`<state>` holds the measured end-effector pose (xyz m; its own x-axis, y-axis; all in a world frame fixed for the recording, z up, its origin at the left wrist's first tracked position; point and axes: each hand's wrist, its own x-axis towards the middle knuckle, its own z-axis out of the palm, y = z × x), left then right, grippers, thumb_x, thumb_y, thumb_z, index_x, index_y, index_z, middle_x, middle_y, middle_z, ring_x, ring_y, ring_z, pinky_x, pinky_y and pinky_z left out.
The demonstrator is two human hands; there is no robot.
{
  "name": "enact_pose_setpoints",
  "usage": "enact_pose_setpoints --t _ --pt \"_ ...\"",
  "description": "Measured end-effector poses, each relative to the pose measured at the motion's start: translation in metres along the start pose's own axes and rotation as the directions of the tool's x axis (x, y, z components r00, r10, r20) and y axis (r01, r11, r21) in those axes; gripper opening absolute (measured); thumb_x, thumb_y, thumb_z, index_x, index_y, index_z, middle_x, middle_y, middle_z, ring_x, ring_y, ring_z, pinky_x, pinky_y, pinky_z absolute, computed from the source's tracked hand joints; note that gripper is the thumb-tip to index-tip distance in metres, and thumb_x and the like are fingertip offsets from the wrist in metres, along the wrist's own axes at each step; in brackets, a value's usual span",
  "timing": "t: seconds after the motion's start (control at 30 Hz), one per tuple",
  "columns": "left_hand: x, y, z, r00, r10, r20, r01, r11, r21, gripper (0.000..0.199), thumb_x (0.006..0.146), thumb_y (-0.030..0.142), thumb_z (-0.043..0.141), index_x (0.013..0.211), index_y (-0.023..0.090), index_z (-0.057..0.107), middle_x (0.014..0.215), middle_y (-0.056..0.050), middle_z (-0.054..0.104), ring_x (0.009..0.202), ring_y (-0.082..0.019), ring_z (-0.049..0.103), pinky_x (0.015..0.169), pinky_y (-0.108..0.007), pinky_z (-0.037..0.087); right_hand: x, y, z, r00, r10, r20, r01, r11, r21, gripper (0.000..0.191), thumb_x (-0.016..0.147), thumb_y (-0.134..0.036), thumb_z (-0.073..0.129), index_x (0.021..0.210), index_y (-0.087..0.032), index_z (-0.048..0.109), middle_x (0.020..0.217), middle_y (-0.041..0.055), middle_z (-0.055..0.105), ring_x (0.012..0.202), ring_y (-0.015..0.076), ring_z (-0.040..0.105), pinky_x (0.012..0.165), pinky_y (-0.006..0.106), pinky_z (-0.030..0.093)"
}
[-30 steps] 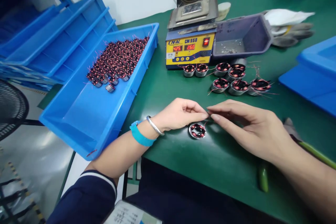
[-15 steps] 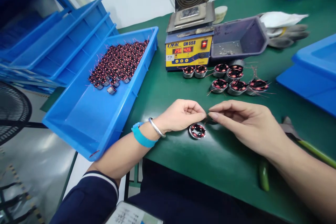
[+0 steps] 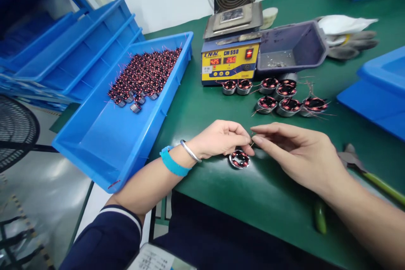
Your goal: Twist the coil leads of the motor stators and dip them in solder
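Note:
A round wound coil (image 3: 239, 159) lies on the green table, just below the fingertips of both hands. My left hand (image 3: 226, 139), with a bracelet and a turquoise band on its wrist, is closed in a pinch on a thin wire of the coil. Close on its right, my right hand (image 3: 297, 152) has thumb and forefinger near the same wire; whether they grip it is too small to tell. Several more coils (image 3: 287, 106) with loose wire ends stand behind the hands.
A blue bin (image 3: 126, 135) holding many coils is at the left. A yellow-fronted heater unit (image 3: 230, 63) and a purple tray (image 3: 292, 46) stand behind. Green-handled pliers (image 3: 379, 183) lie right, under the forearm; gloves (image 3: 354, 44) lie farther back.
The fingers of my left hand have shifted slightly, with one fingertip now showing lower beside the coil. The view has moved a little, and the heater's displayed numbers differ.

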<state>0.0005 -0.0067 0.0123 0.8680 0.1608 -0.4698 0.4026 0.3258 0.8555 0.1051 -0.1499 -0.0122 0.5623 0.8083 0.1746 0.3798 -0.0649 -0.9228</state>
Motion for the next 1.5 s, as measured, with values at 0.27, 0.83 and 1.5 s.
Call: enact_pose_setpoints --t 0.27,0.83,1.5 --pt "0.003 -0.004 -0.003 0.999 0.030 0.014 -0.031 0.998 0.061 0.022 0.077 0.020 0.075 0.067 0.011 0.057 0.056 0.002 0.063 0.047 -0.003 0.049 0.051 -0.018 0.038 0.000 -0.002 -0.003 0.975 -0.221 0.034 0.222 0.942 -0.250 0.015 0.092 -0.032 0.059 0.088 -0.023 0.070 0.078 0.0025 0.071 0.065 0.0158 0.065 0.063 0.027 0.052" --pt "0.006 -0.007 -0.004 0.993 0.104 -0.061 -0.099 0.991 0.087 0.014 0.078 0.002 0.064 0.067 0.009 0.059 0.053 0.001 0.063 0.047 -0.005 0.055 0.050 -0.015 0.043 -0.003 0.003 -0.009 0.921 -0.386 0.049 0.376 0.851 -0.366 0.013 0.093 -0.024 0.056 0.092 -0.022 0.068 0.086 0.0036 0.074 0.070 0.0176 0.070 0.066 0.029 0.056" --pt "0.005 -0.009 -0.002 0.989 0.121 -0.081 -0.114 0.990 0.081 0.012 0.076 0.006 0.067 0.067 0.009 0.060 0.054 0.000 0.063 0.049 -0.004 0.056 0.051 -0.014 0.043 -0.008 0.004 -0.003 0.955 -0.298 0.006 0.283 0.901 -0.329 0.015 0.090 -0.022 0.057 0.094 -0.021 0.071 0.086 0.0043 0.076 0.068 0.0171 0.070 0.064 0.028 0.057"
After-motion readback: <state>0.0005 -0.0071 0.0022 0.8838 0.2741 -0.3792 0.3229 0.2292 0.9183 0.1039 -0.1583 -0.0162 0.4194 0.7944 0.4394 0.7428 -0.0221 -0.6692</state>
